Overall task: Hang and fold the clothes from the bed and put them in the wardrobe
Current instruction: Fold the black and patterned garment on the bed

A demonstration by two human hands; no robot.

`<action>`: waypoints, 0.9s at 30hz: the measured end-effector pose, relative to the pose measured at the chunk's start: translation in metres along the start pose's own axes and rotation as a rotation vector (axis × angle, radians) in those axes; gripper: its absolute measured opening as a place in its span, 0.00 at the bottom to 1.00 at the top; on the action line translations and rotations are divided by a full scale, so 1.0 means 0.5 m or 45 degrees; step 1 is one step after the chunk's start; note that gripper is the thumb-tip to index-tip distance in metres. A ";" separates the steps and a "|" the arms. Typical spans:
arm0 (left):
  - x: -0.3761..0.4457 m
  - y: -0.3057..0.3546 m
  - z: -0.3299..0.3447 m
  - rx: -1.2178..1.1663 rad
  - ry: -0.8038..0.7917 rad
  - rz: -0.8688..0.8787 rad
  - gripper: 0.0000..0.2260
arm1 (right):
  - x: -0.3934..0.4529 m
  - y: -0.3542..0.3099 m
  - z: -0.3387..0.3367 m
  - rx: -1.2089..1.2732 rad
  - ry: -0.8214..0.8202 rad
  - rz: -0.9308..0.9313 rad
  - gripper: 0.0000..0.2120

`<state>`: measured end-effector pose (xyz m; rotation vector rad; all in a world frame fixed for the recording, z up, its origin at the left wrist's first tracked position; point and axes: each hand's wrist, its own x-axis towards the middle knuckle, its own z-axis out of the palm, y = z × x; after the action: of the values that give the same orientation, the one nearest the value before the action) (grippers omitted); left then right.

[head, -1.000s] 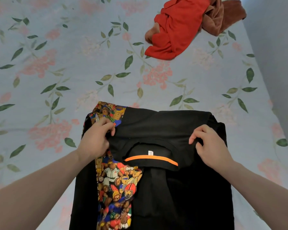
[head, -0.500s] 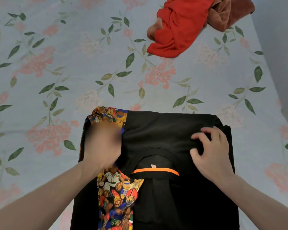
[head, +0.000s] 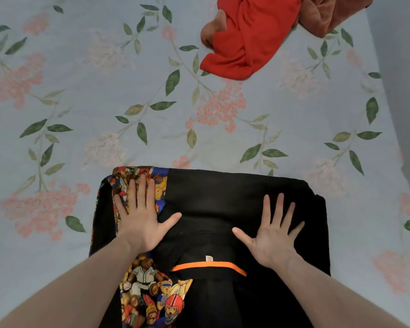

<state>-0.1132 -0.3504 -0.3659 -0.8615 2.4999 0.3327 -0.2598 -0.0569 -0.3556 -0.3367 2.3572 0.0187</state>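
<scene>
Both hands had released the pinched fabric and lay spread flat: the left hand point(head: 140, 216) on the teddy-bear print panel, the right hand point(head: 273, 235) on the black garment point(head: 223, 200), pressing the new fold down. The fold appeared set; smoothing was probably the step in hand. The garment lay at the near edge of the bed point(head: 104, 91), open sheet beyond it. The red garment point(head: 249, 36) and brown one point(head: 329, 15) lay well apart, unfolded; a wall point(head: 402, 67) bounded the right.
</scene>
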 end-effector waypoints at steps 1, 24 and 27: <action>0.004 0.000 0.000 0.002 -0.039 -0.009 0.51 | 0.004 -0.001 -0.001 -0.010 -0.032 0.005 0.59; 0.024 0.017 -0.074 0.054 -0.365 -0.083 0.56 | 0.021 -0.019 -0.019 -0.014 -0.054 -0.043 0.60; 0.015 0.015 -0.075 0.030 -0.333 -0.053 0.56 | -0.006 0.003 -0.020 0.104 0.086 -0.121 0.59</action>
<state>-0.1362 -0.3625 -0.3370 -0.8042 2.2379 0.3752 -0.2647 -0.0560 -0.3463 -0.4149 2.3982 -0.1364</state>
